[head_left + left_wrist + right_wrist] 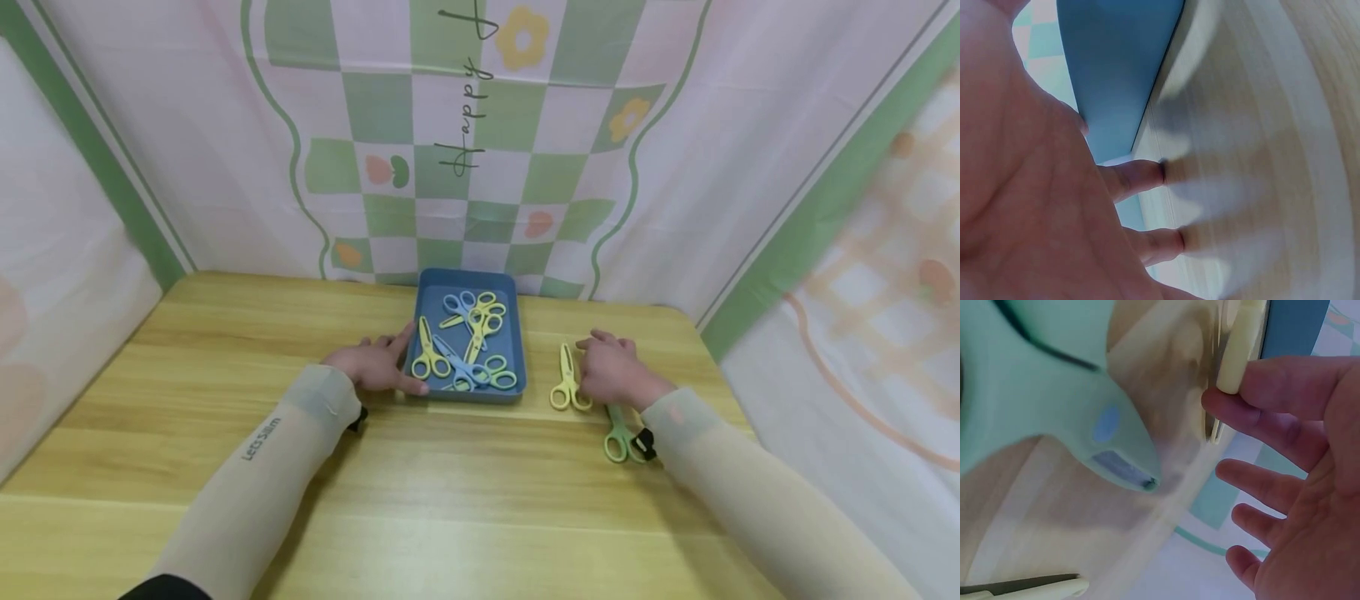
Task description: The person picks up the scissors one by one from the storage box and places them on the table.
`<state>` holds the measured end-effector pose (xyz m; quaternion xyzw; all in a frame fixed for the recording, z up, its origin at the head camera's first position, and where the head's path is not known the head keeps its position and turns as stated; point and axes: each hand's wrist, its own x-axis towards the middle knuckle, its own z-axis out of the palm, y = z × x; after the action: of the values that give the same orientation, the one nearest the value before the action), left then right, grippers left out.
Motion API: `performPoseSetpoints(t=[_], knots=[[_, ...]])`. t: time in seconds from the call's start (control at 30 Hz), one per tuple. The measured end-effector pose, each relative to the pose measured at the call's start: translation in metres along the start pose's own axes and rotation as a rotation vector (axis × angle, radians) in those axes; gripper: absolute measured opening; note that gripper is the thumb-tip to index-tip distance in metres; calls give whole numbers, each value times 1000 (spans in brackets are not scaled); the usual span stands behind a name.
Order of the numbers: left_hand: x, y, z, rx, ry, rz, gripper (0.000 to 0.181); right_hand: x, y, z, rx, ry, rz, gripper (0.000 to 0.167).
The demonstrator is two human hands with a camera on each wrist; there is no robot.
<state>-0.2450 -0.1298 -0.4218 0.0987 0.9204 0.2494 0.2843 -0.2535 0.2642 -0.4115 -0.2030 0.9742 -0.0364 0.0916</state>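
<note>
My left hand (378, 364) rests at the left side of a blue tray (519, 333), thumb by its near left corner. In the left wrist view the palm faces the camera, and two fingertips touch the table beside the tray wall (1119, 62). To the right of the tray, my right hand (611, 371) pinches yellow scissors (566, 375) between thumb and index finger; the other fingers are spread. Green scissors (617, 437) lie under the right wrist, partly hidden, and loom large in the right wrist view (1066, 406).
Inside the tray lie several scissors, including yellow scissors (424, 350) and blue scissors (456, 362). The right wrist view's lower corner shows part of a pale scissors-like thing (1054, 590). A wooden table (450, 500) meets a patterned curtain (375, 108) behind.
</note>
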Motion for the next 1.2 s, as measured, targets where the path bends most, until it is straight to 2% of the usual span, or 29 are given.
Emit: performPoseSetpoints(t=[0.1,0.27,0.5,0.67,0.73,0.83,0.93,1.2], knots=[[-2,1,0,-15,4,11,121,-1,0,3,17,2,8,23],[4,-3,2,2,5,2,125,-2,1,6,10,6,13,23],[13,-9,4,-4,9,10,130,-8,-5,-1,-53,-41,5,24],[7,-5,3,-7,6,15,128,-13,-6,-10,-83,-7,-104,18],[6,-4,3,-7,7,15,127,-14,-4,-11,-43,-10,-160,14],[7,-5,3,-1,15,10,127,-13,-3,-9,26,-45,-222,20],[10,-6,3,2,13,8,128,-12,-2,-5,42,-68,-253,20],[7,-5,4,-8,11,16,128,-12,-1,1,14,-35,-301,14]])
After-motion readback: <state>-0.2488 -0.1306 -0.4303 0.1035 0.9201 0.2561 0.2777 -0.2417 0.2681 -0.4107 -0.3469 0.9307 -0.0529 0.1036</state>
